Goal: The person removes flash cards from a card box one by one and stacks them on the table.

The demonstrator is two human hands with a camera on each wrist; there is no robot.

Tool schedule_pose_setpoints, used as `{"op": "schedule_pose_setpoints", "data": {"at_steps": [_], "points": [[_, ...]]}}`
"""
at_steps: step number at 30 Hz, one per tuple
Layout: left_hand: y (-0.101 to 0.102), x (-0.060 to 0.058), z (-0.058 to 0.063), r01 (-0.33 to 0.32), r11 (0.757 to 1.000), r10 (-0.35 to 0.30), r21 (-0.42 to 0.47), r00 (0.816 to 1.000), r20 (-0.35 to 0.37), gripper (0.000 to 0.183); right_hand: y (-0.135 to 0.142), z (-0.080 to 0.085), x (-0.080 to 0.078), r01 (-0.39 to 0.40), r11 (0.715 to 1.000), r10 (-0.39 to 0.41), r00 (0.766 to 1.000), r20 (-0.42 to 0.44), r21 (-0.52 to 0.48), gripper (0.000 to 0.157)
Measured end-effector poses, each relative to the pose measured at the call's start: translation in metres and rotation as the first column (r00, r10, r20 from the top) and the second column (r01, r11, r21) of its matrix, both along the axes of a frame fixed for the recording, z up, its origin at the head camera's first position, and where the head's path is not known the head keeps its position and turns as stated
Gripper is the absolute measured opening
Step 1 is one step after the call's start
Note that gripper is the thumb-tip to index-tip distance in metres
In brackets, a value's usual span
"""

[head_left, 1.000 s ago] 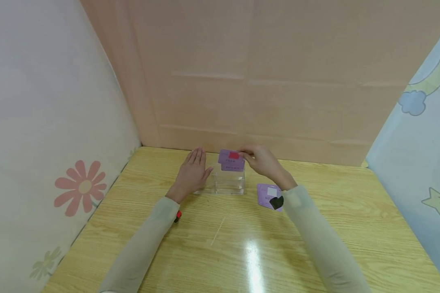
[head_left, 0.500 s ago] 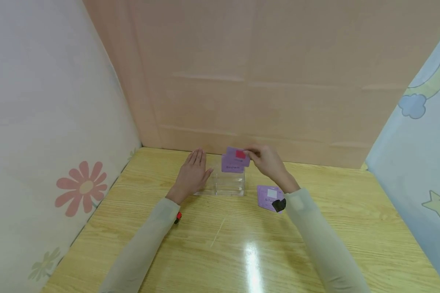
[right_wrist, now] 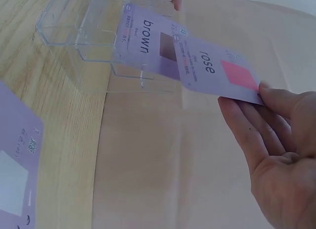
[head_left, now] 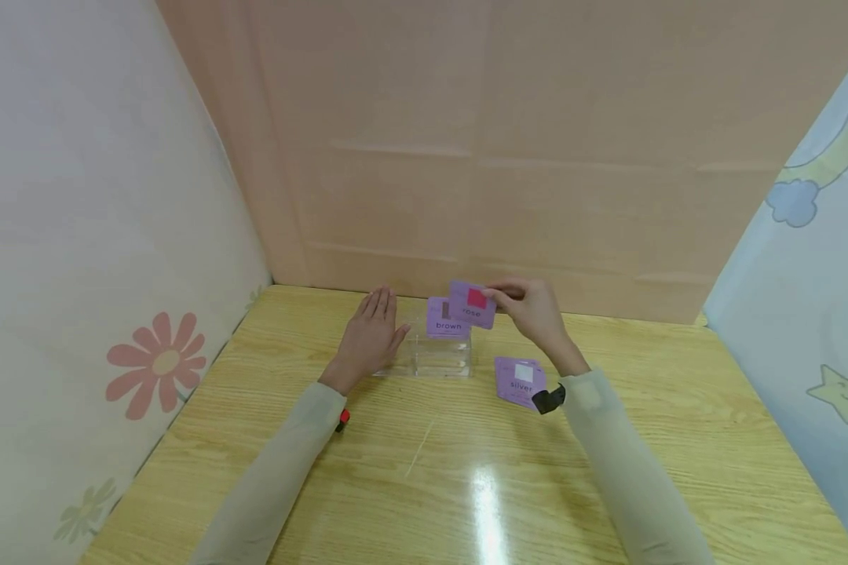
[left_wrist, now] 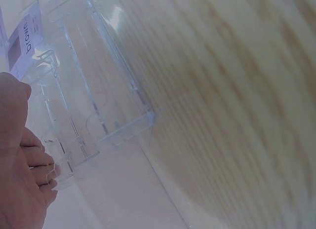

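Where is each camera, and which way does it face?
Head: worn there, faces forward and down at yellow wooden table; left hand, right hand, pale sleeves show.
Left wrist: worn there, faces clear plastic tiered rack; left hand shows.
Right wrist: worn there, faces purple rectangular rose card; right hand, left fingertip show.
Wrist views share the rack.

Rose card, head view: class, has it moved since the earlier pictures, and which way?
Yes. The rose card has moved rightward against the clear plastic holder, uncovering more of the brown card.

Rose card [head_left: 472, 304] shifted right — brown card [head_left: 443, 323] less covered.
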State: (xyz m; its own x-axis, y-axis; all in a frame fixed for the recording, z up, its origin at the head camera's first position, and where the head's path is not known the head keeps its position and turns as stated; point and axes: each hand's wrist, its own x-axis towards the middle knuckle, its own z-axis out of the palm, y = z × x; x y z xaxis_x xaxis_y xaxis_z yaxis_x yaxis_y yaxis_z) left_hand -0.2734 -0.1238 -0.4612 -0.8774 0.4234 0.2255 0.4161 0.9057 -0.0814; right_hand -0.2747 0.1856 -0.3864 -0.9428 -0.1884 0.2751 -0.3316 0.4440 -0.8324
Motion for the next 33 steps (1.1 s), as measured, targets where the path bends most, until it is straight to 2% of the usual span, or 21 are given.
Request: {"op": "schedule_pose_setpoints", "data": {"at_steps": [4, 8, 18, 28, 33], "points": [[0.0, 0.0, 0.001, -0.003, 1.0, 0.003, -0.008, 1.0, 0.012, 0.073, 0.007, -0.002, 0.002, 0.007, 0.995, 0.001, 0.997, 0.079, -0.1, 0.034], [0.0, 0.001, 0.002, -0.003, 1.0, 0.003, -0.01, 1.0, 0.025, 0.074, 0.014, -0.005, 0.005, 0.026, 0.99, -0.006, 0.99, 0.141, -0.137, 0.038], [0.0, -0.001, 0.0, -0.001, 1.0, 0.001, -0.009, 1.0, -0.008, 0.074, 0.032, -0.013, 0.017, 0.061, 0.991, -0.034, 0.974, 0.224, -0.115, 0.043], [0.0, -0.002, -0.002, -0.002, 1.0, 0.002, -0.007, 1.0, 0.001, 0.075, 0.051, -0.029, 0.026, 0.062, 0.992, -0.028, 0.96, 0.278, -0.113, 0.042], [0.001, 0.001, -0.001, 0.004, 1.0, -0.004, -0.002, 1.0, 0.019, 0.075, 0.058, -0.039, 0.032, 0.055, 0.99, -0.012, 0.95, 0.312, -0.128, 0.041]]}}
